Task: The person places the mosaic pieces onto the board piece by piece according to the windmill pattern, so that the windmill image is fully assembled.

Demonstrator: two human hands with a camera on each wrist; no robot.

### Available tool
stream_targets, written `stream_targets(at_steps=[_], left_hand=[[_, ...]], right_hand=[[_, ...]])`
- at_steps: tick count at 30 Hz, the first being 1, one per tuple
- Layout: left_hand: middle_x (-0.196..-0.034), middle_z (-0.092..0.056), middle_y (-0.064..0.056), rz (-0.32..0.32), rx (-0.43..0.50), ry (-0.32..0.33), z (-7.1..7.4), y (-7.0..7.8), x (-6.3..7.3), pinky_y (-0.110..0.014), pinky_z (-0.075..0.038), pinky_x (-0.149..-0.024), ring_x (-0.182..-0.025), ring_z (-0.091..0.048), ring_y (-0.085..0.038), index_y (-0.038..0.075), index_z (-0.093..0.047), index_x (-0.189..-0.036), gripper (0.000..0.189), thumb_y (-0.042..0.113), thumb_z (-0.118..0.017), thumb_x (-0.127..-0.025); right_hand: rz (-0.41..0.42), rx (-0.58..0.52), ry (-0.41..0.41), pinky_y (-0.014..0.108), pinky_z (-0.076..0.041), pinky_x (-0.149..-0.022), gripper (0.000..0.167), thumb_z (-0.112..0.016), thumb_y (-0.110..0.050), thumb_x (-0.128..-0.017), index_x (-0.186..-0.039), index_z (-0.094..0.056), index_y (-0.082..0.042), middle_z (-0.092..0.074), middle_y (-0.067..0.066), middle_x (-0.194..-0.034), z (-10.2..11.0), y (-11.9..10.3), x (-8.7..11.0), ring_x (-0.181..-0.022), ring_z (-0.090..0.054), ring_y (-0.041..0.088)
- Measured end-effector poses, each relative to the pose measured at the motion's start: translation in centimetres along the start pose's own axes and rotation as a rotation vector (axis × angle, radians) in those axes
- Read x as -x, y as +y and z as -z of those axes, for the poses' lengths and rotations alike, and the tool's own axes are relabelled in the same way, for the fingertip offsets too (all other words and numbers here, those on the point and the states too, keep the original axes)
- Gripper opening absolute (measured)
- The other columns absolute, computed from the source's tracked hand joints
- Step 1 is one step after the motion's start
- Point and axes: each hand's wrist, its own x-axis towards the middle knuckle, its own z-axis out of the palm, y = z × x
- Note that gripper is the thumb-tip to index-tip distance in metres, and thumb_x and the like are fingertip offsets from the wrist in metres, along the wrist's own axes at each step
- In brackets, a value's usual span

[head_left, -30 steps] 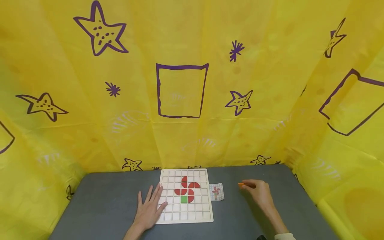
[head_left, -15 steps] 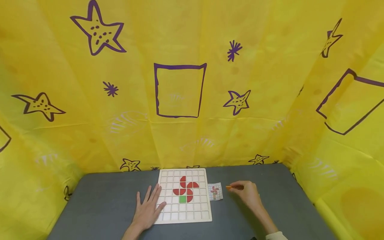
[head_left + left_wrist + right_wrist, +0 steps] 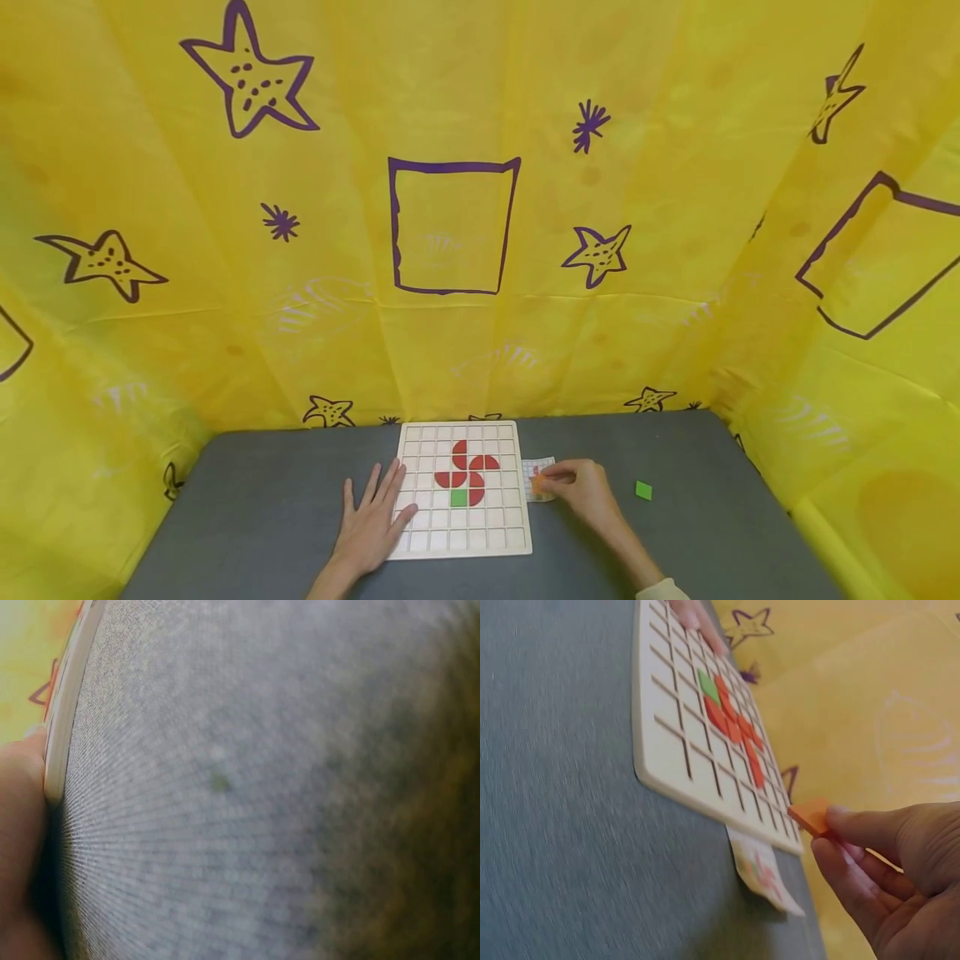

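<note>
A white grid board (image 3: 495, 537) lies on the grey table. On it sit several red quarter-round tiles (image 3: 476, 497) in a pinwheel and one green square tile (image 3: 459, 498). My left hand (image 3: 371, 521) rests with spread fingers on the board's left edge. Between thumb and fingertips my right hand (image 3: 588, 492) pinches an orange tile (image 3: 810, 816), held above a small paper pattern card (image 3: 761, 870) that pokes out from the board's right side. The card is partly hidden by that hand in the head view.
A loose green tile (image 3: 643, 490) lies on the grey table (image 3: 247, 500) to the right of my right hand. Yellow cloth (image 3: 450, 350) with purple starfish drawings hangs behind and at both sides.
My right hand has moved left with the orange tile, from beside the card to over it. The loose green tile on the right has come into view. The left hand stays put.
</note>
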Motion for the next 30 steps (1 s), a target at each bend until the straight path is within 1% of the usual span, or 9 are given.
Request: stream_targets(at_steps=[4, 6, 11, 17, 22, 27, 29, 30], left_hand=[[-0.16, -0.028, -0.004, -0.001, -0.005, 0.007, 0.0, 0.0, 0.0, -0.069, 0.003, -0.11, -0.146, -0.021, -0.038, 0.014, -0.033, -0.154, 0.07, 0.055, -0.045, -0.099], [-0.16, -0.028, -0.004, 0.0, -0.003, 0.005, -0.1, 0.0, 0.0, -0.069, 0.003, -0.11, -0.146, -0.021, -0.038, 0.014, -0.033, -0.154, 0.07, 0.056, -0.045, -0.099], [-0.16, -0.027, -0.004, 0.003, 0.003, -0.003, 0.0, 0.0, 0.0, -0.069, 0.003, -0.11, -0.147, -0.02, -0.038, 0.014, -0.033, -0.154, 0.071, 0.056, -0.044, -0.099], [-0.16, -0.029, -0.005, -0.01, 0.003, 0.012, -0.1, 0.0, 0.0, -0.07, 0.002, -0.11, -0.146, -0.022, -0.039, 0.013, -0.035, -0.153, 0.07, 0.055, -0.045, -0.099], [-0.16, -0.028, -0.005, -0.015, 0.007, 0.013, -0.1, 0.0, 0.0, -0.07, 0.002, -0.11, -0.146, -0.022, -0.038, 0.013, -0.034, -0.154, 0.07, 0.055, -0.045, -0.099], [-0.161, -0.027, -0.004, -0.009, -0.001, 0.008, -0.1, -0.1, 0.0, -0.07, 0.003, -0.11, -0.147, -0.02, -0.037, 0.014, -0.033, -0.154, 0.07, 0.056, -0.043, -0.099], [-0.161, -0.027, -0.005, -0.008, -0.005, 0.006, -0.1, -0.1, 0.0, -0.07, 0.002, -0.11, -0.147, -0.02, -0.038, 0.014, -0.033, -0.154, 0.07, 0.056, -0.043, -0.099], [-0.16, -0.028, -0.005, -0.009, -0.003, 0.008, 0.0, -0.1, 0.1, -0.07, 0.002, -0.11, -0.146, -0.021, -0.038, 0.014, -0.034, -0.154, 0.07, 0.056, -0.043, -0.099]], right_hand=[[0.017, -0.044, -0.041, 0.021, -0.055, -0.06, 0.013, -0.084, -0.01, -0.076, -0.086, -0.078, -0.002, -0.074, 0.007, -0.083, -1.3, -0.4, 0.2, -0.068, -0.069, 0.011], [0.023, -0.048, -0.063, 0.021, -0.055, -0.061, 0.014, -0.083, -0.011, -0.077, -0.085, -0.078, -0.003, -0.074, 0.007, -0.085, -1.9, -0.6, 0.3, -0.069, -0.07, 0.011], [0.01, -0.063, -0.095, 0.021, -0.055, -0.061, 0.013, -0.083, -0.011, -0.077, -0.085, -0.077, -0.002, -0.073, 0.005, -0.083, -3.4, -0.9, 0.5, -0.071, -0.07, 0.01], [-0.02, -0.188, -0.157, 0.024, -0.056, -0.059, 0.014, -0.081, -0.006, -0.079, -0.086, -0.076, 0.004, -0.074, 0.008, -0.079, -5.6, -1.7, 0.9, -0.067, -0.07, 0.012], [-0.04, -0.248, -0.167, 0.022, -0.056, -0.058, 0.014, -0.081, -0.005, -0.078, -0.086, -0.076, 0.005, -0.074, 0.011, -0.079, -7.2, -2.4, 1.2, -0.067, -0.071, 0.014], [-0.06, -0.335, -0.179, 0.027, -0.058, -0.059, 0.014, -0.08, 0.0, -0.078, -0.086, -0.074, 0.009, -0.073, 0.015, -0.078, -8.4, -2.5, 1.4, -0.068, -0.072, 0.022], [-0.067, -0.359, -0.181, 0.028, -0.059, -0.06, 0.014, -0.08, 0.0, -0.078, -0.086, -0.074, 0.009, -0.073, 0.016, -0.078, -8.9, -2.5, 1.4, -0.068, -0.072, 0.023], [-0.067, -0.353, -0.178, 0.028, -0.058, -0.06, 0.014, -0.08, -0.002, -0.078, -0.086, -0.074, 0.008, -0.073, 0.015, -0.078, -9.1, -2.5, 1.4, -0.069, -0.072, 0.022]])
